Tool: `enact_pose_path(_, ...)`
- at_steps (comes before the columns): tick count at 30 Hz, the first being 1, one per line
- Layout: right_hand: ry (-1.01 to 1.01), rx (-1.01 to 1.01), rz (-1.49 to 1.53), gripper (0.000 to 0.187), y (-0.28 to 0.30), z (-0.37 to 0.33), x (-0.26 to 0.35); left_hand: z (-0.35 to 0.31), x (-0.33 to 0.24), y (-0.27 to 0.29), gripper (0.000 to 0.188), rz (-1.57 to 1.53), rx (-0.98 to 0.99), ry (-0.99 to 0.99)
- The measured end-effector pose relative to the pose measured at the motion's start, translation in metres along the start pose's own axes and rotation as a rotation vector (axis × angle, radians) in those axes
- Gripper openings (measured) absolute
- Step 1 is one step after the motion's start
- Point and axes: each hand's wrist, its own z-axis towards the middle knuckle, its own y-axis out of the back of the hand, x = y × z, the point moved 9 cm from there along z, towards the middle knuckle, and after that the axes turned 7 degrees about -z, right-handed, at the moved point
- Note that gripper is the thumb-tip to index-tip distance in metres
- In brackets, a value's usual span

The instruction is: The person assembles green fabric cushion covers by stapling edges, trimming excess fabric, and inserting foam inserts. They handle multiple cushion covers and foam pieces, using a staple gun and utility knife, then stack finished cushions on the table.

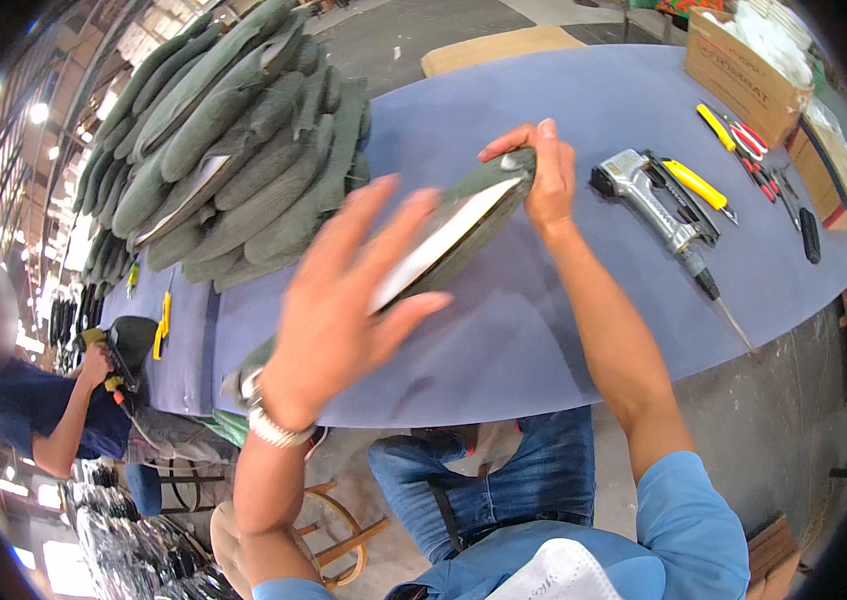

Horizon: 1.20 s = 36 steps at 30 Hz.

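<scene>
A dark green fabric-covered padded piece (478,243) is held up at a slant over the table, its long edge parted to show a white strip inside. My right hand (550,180) is closed round its far right end, thumb up. My left hand (343,290), slightly blurred, is spread with fingers apart over the near left part of the piece. It hides much of that part, and I cannot tell whether the palm touches it. A pile of similar green padded pieces (233,160) stands on the table left of my hands.
The blue-covered table (503,350) carries a grey air stapler (643,195), a yellow cutter knife (693,185) and pliers (748,140) on the right. A cardboard box (743,80) stands at the back right. At left, a co-worker's hand (95,362) grips a tool near another yellow cutter (162,325).
</scene>
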Motion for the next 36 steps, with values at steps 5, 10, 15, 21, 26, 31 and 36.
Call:
enact_pose_path(5,0.082,-0.029,0.012,0.061,-0.003,-0.011,0.017,0.067,0.005,-0.071,0.057,-0.169,0.107,0.065)
enact_pose_path(10,0.113,-0.032,0.132,0.059,-0.002,-0.008,0.015,0.074,0.009,-0.070,0.043,-0.219,0.063,-0.066)
enact_pose_path(15,0.081,-0.010,0.118,0.057,-0.002,-0.010,0.012,0.082,0.012,-0.072,0.042,-0.181,0.134,-0.069)
enact_pose_path(21,0.120,0.018,0.084,0.050,0.002,-0.010,0.016,0.098,0.011,-0.075,0.040,-0.154,0.135,-0.132)
enact_pose_path(26,0.064,0.008,0.095,0.045,0.007,-0.010,0.003,0.104,0.028,-0.086,0.032,-0.260,0.057,-0.135)
enact_pose_path(31,0.018,-0.046,0.092,0.045,0.015,-0.008,-0.008,0.103,0.021,-0.094,0.031,-0.215,-0.014,-0.165)
enact_pose_path(36,-0.039,-0.081,0.048,0.046,0.018,-0.008,-0.007,0.105,0.025,-0.096,0.028,-0.160,0.019,-0.148)
